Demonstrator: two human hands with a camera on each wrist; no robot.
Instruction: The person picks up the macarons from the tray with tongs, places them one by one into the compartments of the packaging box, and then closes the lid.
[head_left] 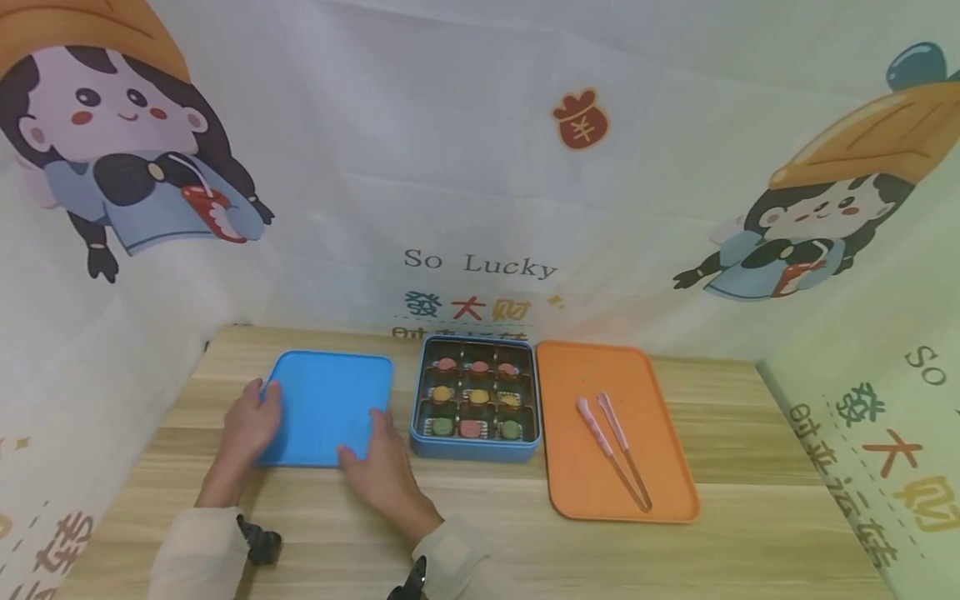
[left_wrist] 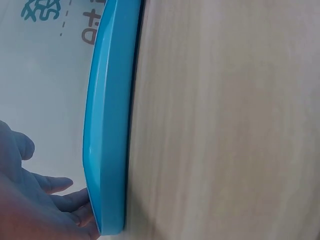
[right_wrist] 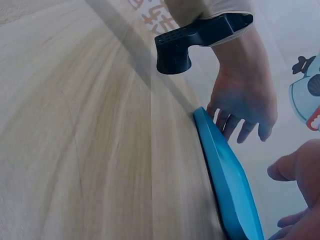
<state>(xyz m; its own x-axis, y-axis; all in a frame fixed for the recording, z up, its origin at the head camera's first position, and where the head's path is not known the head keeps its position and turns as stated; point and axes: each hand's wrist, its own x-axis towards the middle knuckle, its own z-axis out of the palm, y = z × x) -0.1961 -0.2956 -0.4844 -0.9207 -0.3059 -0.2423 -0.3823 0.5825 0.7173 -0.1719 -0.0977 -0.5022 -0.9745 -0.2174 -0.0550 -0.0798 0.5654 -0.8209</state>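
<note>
A shallow blue square tray [head_left: 330, 408] with a low raised rim lies flat on the wooden table, left of centre. My left hand [head_left: 252, 423] is at its left edge, and in the left wrist view the fingertips [left_wrist: 80, 212] reach the rim near a corner. Over the front right corner of the tray is my right hand [head_left: 386, 471], thumb and fingers spread apart. Neither hand grips anything. Right beside the right hand stands a blue divided box [head_left: 476, 451], holding small pink, yellow and green pieces in its compartments.
An orange tray [head_left: 615, 496] lies to the right of the box. On it rest tongs [head_left: 618, 450] with pink handles. A printed white cloth [head_left: 450, 125] hangs behind the table [head_left: 735, 517] and along both sides.
</note>
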